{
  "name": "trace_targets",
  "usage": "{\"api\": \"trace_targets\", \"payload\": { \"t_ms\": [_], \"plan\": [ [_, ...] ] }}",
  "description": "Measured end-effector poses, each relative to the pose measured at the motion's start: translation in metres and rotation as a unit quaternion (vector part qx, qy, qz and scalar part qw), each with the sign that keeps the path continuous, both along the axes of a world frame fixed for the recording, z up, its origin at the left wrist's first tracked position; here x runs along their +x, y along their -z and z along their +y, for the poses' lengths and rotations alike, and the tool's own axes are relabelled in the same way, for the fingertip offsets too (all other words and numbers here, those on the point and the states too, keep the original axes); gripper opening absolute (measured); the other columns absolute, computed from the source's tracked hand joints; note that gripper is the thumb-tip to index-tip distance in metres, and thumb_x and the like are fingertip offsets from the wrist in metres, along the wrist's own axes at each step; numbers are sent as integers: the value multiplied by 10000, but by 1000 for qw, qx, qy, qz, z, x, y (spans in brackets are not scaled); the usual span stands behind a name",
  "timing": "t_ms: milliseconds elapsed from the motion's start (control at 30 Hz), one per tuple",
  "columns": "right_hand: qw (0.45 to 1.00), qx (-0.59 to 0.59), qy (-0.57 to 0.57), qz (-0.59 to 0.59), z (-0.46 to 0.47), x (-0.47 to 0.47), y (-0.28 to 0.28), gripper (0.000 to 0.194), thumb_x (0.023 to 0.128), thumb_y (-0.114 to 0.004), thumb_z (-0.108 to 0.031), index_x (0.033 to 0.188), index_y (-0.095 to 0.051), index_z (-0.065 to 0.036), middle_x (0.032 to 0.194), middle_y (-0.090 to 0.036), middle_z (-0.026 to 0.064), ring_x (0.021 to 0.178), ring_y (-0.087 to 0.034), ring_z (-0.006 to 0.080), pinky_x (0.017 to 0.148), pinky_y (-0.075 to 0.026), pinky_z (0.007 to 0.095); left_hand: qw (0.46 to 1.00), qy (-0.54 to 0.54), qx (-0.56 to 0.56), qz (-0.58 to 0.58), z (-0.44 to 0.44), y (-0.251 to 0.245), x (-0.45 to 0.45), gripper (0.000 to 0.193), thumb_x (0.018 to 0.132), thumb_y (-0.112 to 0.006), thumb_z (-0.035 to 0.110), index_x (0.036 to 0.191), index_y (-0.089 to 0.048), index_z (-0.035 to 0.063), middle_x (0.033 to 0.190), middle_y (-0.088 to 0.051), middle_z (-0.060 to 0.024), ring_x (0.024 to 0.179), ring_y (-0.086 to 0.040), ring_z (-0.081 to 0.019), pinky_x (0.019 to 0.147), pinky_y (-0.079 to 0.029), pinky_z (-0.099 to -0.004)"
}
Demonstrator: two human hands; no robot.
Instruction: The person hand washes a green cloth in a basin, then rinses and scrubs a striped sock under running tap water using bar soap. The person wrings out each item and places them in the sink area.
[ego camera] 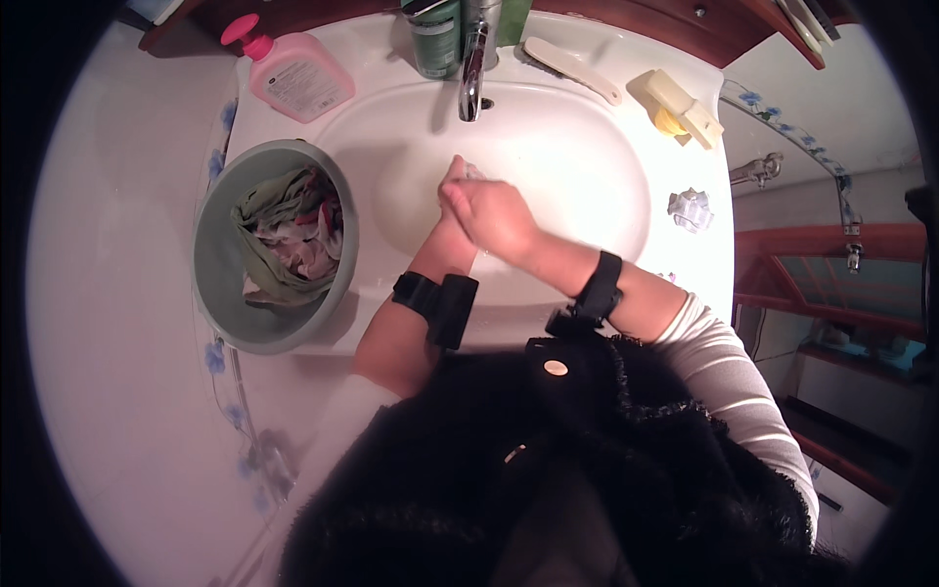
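Both hands are together above the basin of a white ceramic washbasin point(572, 183), in front of the chrome tap point(472, 81). My right hand point(495, 213) lies over my left hand point(452, 183) with its fingers curled round it. Much of the left hand is hidden beneath, so its finger positions are unclear. A small whitish patch, perhaps lather, shows by the fingers. No water stream is visible under the spout. A black strap with a box sits on each forearm.
At left, a grey-green plastic basin point(213, 293) holds crumpled cloths point(293, 242). A pink pump bottle point(301, 77) and green tube point(435, 44) stand behind. On the right rim are a brush point(576, 70), soap bars point(678, 103) and a crumpled wrapper point(690, 210).
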State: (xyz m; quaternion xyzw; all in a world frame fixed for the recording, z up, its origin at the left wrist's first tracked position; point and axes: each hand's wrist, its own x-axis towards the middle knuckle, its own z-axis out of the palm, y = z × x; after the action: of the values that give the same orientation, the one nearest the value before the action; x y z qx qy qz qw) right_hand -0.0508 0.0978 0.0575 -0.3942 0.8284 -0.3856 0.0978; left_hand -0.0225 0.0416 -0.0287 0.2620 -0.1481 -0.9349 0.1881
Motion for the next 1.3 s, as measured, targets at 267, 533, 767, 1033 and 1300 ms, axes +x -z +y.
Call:
{"api": "trace_targets", "payload": {
  "t_ms": [267, 533, 767, 1033, 1300],
  "plan": [
    [983, 55, 156, -76, 22, -49, 23, 394, 860, -467, -367, 766, -584, -2, 701, -592, 200, 689, -577, 340, 624, -466, 401, 983, 146, 24, -113, -1, -30, -17, 269, 931, -388, 301, 982, -479, 53, 945, -551, -76, 874, -561, -212, 770, -456, -325],
    [951, 43, 55, -301, 54, -65, 20, 542, 680, -676, -489, 922, -573, -15, 751, -604, 77, 597, -556, 139, 508, -467, 242, 961, 255, -74, 73, -28, -41, -11, 321, 854, -530, 137, 1140, -463, 7, 1031, -539, -81, 946, -551, -198, 838, -439, -330],
    [847, -194, 154, -471, 80, -76, 5, 185, 811, -634, -191, 868, -543, -39, 827, -599, 54, 726, -594, 135, 615, -527, 278, 919, 339, -197, 32, -42, -48, -10, 437, 760, -537, -13, 1185, -436, -36, 1088, -547, -108, 1004, -544, -201, 866, -429, -306],
    [925, -129, 174, -313, 69, -65, 3, 176, 843, -564, -142, 1008, -524, -94, 841, -592, 99, 721, -581, 133, 624, -505, 281, 970, 216, -109, 20, -31, -27, -16, 294, 821, -493, 53, 1105, -491, -20, 1013, -574, -102, 911, -579, -210, 805, -458, -320],
    [997, 71, -3, -23, 9, 1, 2, 288, 842, -520, -305, 837, -549, -18, 737, -584, 207, 685, -572, 386, 654, -472, 411, 977, 210, 8, -41, -28, -11, -5, 174, 911, -430, 239, 865, -510, 91, 656, -495, -18, 638, -494, -119, 575, -430, -251]
  ]
}}
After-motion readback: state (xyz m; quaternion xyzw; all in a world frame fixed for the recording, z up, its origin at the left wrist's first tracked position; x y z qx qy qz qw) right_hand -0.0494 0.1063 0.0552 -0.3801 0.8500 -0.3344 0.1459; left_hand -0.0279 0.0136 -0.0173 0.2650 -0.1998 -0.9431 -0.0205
